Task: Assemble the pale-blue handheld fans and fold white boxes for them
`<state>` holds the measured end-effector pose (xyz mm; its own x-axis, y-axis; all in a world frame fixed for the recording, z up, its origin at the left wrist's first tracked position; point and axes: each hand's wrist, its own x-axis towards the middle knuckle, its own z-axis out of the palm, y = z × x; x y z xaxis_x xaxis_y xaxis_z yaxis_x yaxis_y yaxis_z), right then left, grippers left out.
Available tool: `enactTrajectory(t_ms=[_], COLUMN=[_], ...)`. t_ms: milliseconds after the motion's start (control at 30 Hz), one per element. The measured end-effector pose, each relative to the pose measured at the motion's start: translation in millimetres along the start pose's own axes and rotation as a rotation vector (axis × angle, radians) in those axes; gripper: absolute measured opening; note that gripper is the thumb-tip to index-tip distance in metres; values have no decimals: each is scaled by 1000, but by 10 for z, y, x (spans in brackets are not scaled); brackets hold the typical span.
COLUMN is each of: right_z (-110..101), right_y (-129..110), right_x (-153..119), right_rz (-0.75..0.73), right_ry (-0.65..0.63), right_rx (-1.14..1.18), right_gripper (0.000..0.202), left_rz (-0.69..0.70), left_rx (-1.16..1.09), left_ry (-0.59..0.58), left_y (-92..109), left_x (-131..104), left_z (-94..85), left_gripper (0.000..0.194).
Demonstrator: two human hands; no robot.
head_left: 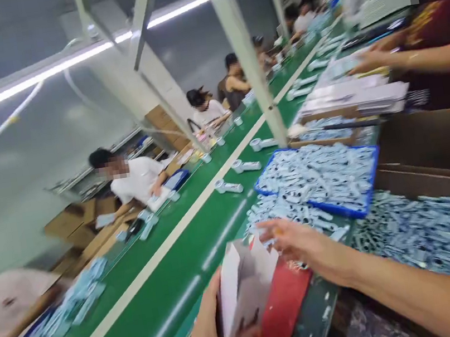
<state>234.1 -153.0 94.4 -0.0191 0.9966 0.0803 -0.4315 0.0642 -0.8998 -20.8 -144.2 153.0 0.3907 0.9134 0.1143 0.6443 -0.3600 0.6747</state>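
Observation:
In the head view my left hand point(215, 327) is closed around a stack of white and grey folded paper pieces point(249, 291), which look like small flat cartons or leaflets with flaps sticking up. Beside the top of the stack is my right hand point(298, 245), its fingers apart and slightly bent, blurred by motion. Whether its fingertips touch the flaps cannot be made out. Under the stack, a red sheet point(286, 308) lies on the dark bench edge. Just beyond my right hand are loose light-blue plastic parts point(288, 210), elongated and piled up.
A blue tray point(368, 206) heaped with the same parts stands ahead; a large cardboard box point(441, 173) of them is at right. The green conveyor belt point(187, 253) runs diagonally, carrying white-blue handled devices point(228, 186). A metal post point(245, 53) rises beside it. Co-workers sit along the far side; another person stands right.

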Motion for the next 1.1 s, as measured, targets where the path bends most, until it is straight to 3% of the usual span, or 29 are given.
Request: enactTrajectory(t_ms=[67, 133, 267, 367, 433, 533, 700, 800, 933, 1033, 1100], right_z=[25, 103, 367, 509, 546, 551, 529, 543, 618, 681, 705], right_y=[-130, -138, 27, 108, 127, 144, 171, 158, 98, 43, 14], right_x=[-21, -69, -168, -160, -118, -31, 46, 17, -41, -55, -41], right_rz=[-332, -604, -857, -849, -761, -687, -617, -704, -794, -865, -834], right_ry=[76, 41, -99, -24, 23, 44, -122, -151, -72, 20, 65], right_rx=[-226, -481, -647, -454, -297, -258, -143, -287, -442, -556, -588], right_gripper=[42, 40, 40, 29, 20, 18, 32, 39, 33, 45, 56], left_rz=[-50, -55, 21, 126, 281, 478, 232, 255, 431, 573, 631], left_rx=[-78, -127, -136, -90, -11, 112, -47, -81, 42, 134, 165], left_ry=[22, 34, 67, 107, 153, 236, 242, 248, 322, 384, 401], left_y=[-57, -87, -120, -174, -209, -241, -307, -341, -336, -335, -346], left_x=[59, 98, 126, 137, 152, 177, 162, 136, 135, 150, 150], left_z=[-47, -58, 9, 50, 61, 65, 82, 103, 118, 94, 62], left_gripper=[89, 94, 94, 93, 89, 80, 92, 90, 91, 89, 89])
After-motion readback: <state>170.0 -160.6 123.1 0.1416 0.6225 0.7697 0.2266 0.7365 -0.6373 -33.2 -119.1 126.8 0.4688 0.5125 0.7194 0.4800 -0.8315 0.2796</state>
